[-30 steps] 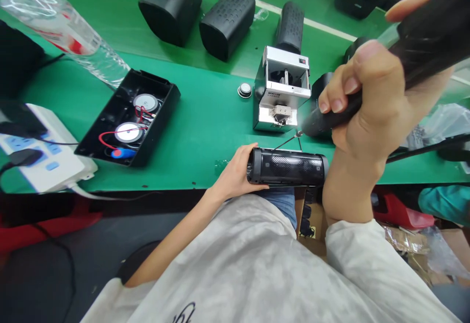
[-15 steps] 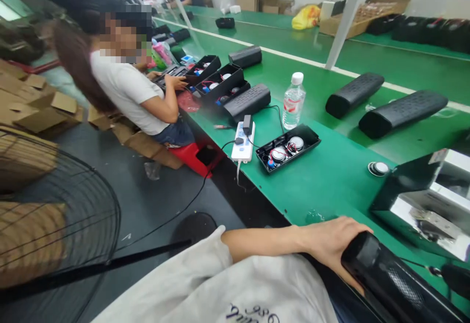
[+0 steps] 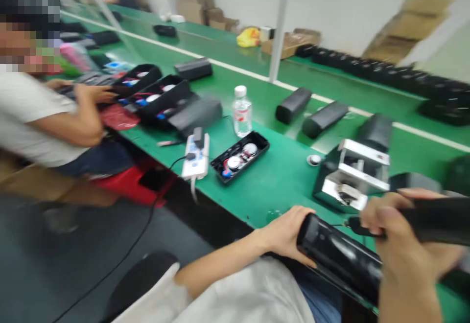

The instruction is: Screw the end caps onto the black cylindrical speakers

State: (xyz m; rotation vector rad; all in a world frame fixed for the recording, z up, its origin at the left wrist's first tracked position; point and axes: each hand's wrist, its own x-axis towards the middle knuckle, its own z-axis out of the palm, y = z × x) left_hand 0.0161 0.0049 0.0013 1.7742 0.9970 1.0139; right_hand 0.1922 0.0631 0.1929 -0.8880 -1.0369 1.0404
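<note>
My left hand [image 3: 290,237] is wrapped round the near end of a long, glossy black speaker [image 3: 341,252], which lies slanted at the table edge by my lap. My right hand [image 3: 404,237] is closed round a black electric screwdriver [image 3: 440,218]. Its thin bit points left, above the speaker's far side. Motion blurs this hand, and the rear of the tool runs out of the picture. Just beyond, a black and silver box-like fixture [image 3: 348,176] stands on the green table [image 3: 264,196]. Beside it lies a small round speaker driver [image 3: 314,160].
An opened speaker housing [image 3: 240,156] with wired drivers lies near a white power strip [image 3: 196,156] and a water bottle [image 3: 242,112]. More black speakers [image 3: 325,117] rest farther back. On the left sits a co-worker [image 3: 47,112] beside open housings. A cable [image 3: 147,230] hangs to the floor.
The view has swung right. My right hand has come into view, gripping the electric screwdriver. My left hand still holds the speaker.
</note>
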